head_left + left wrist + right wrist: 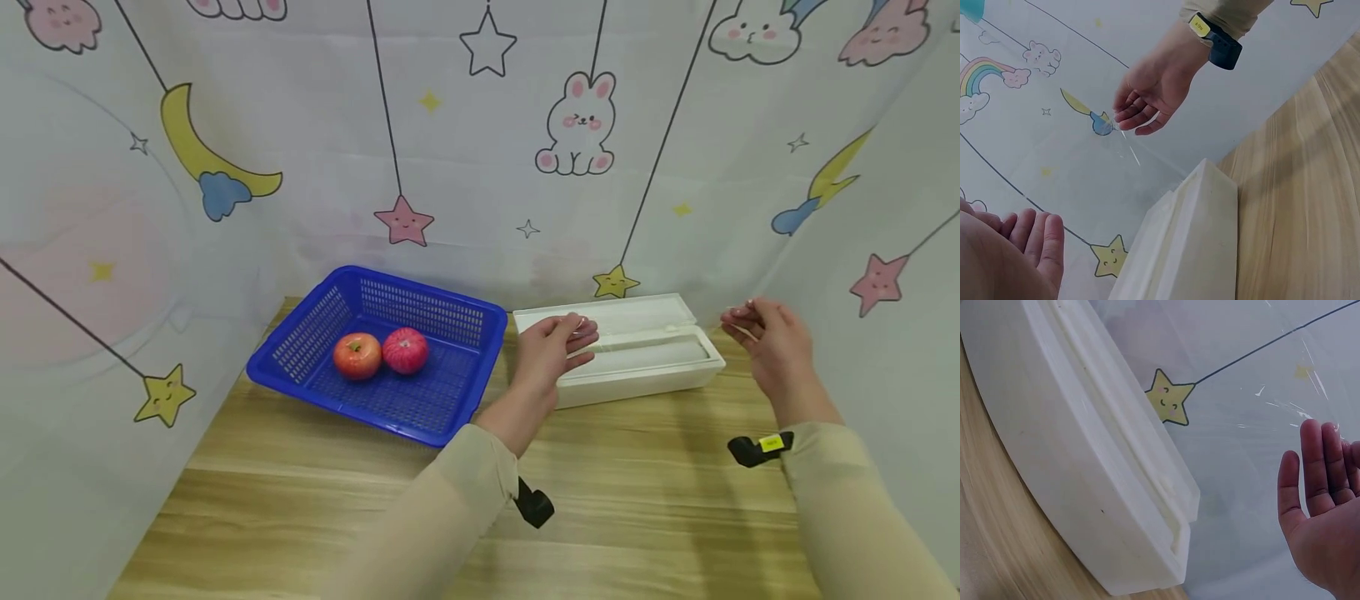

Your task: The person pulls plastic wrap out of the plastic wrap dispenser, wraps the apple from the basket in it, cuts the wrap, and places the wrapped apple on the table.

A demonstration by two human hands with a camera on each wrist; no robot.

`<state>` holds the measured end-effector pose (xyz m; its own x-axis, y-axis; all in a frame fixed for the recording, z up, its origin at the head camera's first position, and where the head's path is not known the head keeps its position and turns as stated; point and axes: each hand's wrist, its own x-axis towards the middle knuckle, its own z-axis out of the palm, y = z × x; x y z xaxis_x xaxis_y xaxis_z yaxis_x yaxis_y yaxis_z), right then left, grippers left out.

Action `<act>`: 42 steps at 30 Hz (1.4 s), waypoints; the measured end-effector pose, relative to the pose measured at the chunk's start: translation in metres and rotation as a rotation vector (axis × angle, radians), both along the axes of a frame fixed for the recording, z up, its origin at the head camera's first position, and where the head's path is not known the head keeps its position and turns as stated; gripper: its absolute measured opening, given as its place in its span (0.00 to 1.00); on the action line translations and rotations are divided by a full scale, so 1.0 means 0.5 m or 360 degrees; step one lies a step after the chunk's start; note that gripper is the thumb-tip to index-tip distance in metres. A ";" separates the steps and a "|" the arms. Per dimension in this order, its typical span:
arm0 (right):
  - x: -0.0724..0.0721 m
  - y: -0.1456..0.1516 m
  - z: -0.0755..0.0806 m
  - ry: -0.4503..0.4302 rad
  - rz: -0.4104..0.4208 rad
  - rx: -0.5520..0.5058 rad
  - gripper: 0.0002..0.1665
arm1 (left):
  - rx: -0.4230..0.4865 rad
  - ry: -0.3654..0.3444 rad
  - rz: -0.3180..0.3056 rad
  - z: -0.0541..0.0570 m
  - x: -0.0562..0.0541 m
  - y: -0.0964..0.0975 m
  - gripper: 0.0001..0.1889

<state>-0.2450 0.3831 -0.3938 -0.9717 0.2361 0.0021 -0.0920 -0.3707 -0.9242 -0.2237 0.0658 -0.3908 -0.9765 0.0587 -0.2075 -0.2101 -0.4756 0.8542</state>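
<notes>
The left hand (551, 348) and right hand (776, 342), spaced apart, are pinching clear film (1300, 414) and holding it between them near the open box (645, 386) on the counter (637, 508), apparently drawing out a length, while the next move is probably calling for even tension to prevent folding.

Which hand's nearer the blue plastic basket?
Left. The left hand is just right of the blue plastic basket, near the white cling film dispenser; the right hand is farther off, by the dispenser's right end.
</notes>
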 end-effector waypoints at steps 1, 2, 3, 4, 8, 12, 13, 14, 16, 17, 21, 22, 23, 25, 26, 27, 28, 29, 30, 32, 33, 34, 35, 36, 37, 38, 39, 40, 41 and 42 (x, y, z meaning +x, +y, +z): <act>0.001 0.001 0.003 0.0009 0.0007 -0.0005 0.10 | 0.0002 0.0005 -0.0006 0.004 0.001 -0.001 0.11; 0.003 0.002 0.006 0.0019 0.0012 0.0001 0.10 | 0.0008 0.0006 -0.0014 0.009 0.002 -0.002 0.10; 0.005 0.004 0.009 0.0030 0.0015 0.0010 0.10 | 0.0009 0.0010 -0.0022 0.014 0.004 -0.003 0.10; 0.006 0.005 0.012 0.0044 0.0022 0.0008 0.10 | 0.0012 0.0011 -0.0031 0.018 0.005 -0.004 0.10; 0.010 0.011 0.023 0.0078 0.0046 -0.0040 0.10 | 0.0008 0.0013 -0.0042 0.034 0.010 -0.008 0.09; 0.010 0.015 0.037 0.0092 0.0061 -0.0054 0.10 | 0.0003 0.0039 -0.0040 0.044 0.011 -0.011 0.09; 0.010 0.016 0.041 0.0096 0.0062 -0.0056 0.10 | 0.0002 0.0048 -0.0041 0.046 0.011 -0.011 0.10; 0.009 0.016 0.045 0.0103 0.0064 -0.0061 0.10 | 0.0002 0.0054 -0.0039 0.049 0.010 -0.011 0.10; 0.009 0.017 0.055 0.0118 0.0065 -0.0067 0.09 | 0.0004 0.0066 -0.0033 0.055 0.011 -0.011 0.10; 0.009 0.016 0.060 0.0122 0.0058 -0.0067 0.09 | 0.0005 0.0070 -0.0033 0.059 0.011 -0.011 0.10; 0.013 0.014 0.083 0.0127 0.0028 -0.0004 0.10 | 0.0010 0.0102 -0.0033 0.075 0.015 -0.012 0.10; 0.014 0.014 0.088 0.0133 0.0021 0.0001 0.10 | 0.0009 0.0111 -0.0034 0.080 0.016 -0.013 0.10; 0.015 0.014 0.092 0.0140 0.0014 0.0005 0.10 | 0.0008 0.0121 -0.0037 0.083 0.018 -0.013 0.10; 0.017 0.014 0.101 0.0162 -0.0003 0.0005 0.10 | 0.0007 0.0141 -0.0041 0.092 0.020 -0.013 0.10; 0.018 0.015 0.105 0.0176 -0.0012 0.0010 0.10 | 0.0008 0.0150 -0.0042 0.096 0.021 -0.013 0.10; 0.019 0.016 0.109 0.0190 -0.0017 -0.0011 0.10 | 0.0011 0.0162 -0.0049 0.100 0.022 -0.012 0.11; 0.019 0.017 0.112 0.0209 -0.0018 -0.0026 0.10 | 0.0015 0.0175 -0.0057 0.104 0.023 -0.012 0.11; 0.019 0.018 0.116 0.0226 -0.0017 -0.0040 0.10 | 0.0021 0.0190 -0.0061 0.108 0.024 -0.011 0.11; 0.020 0.019 0.120 0.0246 -0.0014 -0.0050 0.09 | 0.0026 0.0203 -0.0066 0.113 0.025 -0.010 0.12; 0.020 0.022 0.126 0.0288 0.0004 -0.0092 0.08 | 0.0034 0.0229 -0.0076 0.121 0.028 -0.008 0.12; 0.021 0.024 0.130 0.0308 0.0010 -0.0117 0.08 | 0.0039 0.0240 -0.0081 0.126 0.030 -0.007 0.12; 0.022 0.025 0.134 0.0328 0.0012 -0.0145 0.08 | 0.0043 0.0251 -0.0084 0.130 0.032 -0.006 0.12; 0.023 0.026 0.138 0.0343 0.0011 -0.0168 0.08 | 0.0043 0.0259 -0.0085 0.135 0.035 -0.004 0.11; 0.023 0.027 0.141 0.0359 0.0005 -0.0179 0.08 | 0.0047 0.0272 -0.0091 0.139 0.038 -0.003 0.11; 0.025 0.028 0.145 0.0372 -0.0005 -0.0189 0.08 | 0.0047 0.0286 -0.0094 0.143 0.041 -0.002 0.11; 0.027 0.029 0.148 0.0381 -0.0016 -0.0194 0.08 | 0.0046 0.0296 -0.0098 0.147 0.044 -0.001 0.11; 0.029 0.030 0.151 0.0394 -0.0022 -0.0197 0.08 | 0.0048 0.0307 -0.0104 0.150 0.048 -0.001 0.11; 0.032 0.032 0.153 0.0411 -0.0022 -0.0198 0.08 | 0.0046 0.0324 -0.0110 0.153 0.052 0.000 0.11; 0.035 0.034 0.156 0.0429 -0.0020 -0.0191 0.09 | 0.0046 0.0343 -0.0113 0.157 0.056 0.001 0.11; 0.040 0.035 0.157 0.0451 -0.0019 -0.0177 0.09 | 0.0041 0.0361 -0.0120 0.159 0.060 0.002 0.11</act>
<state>-0.2252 0.4007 -0.3151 -0.9332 0.2616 0.2464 -0.3457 -0.4655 -0.8148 -0.1938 0.0668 -0.3112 -0.9906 0.1356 0.0194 -0.0497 -0.4880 0.8714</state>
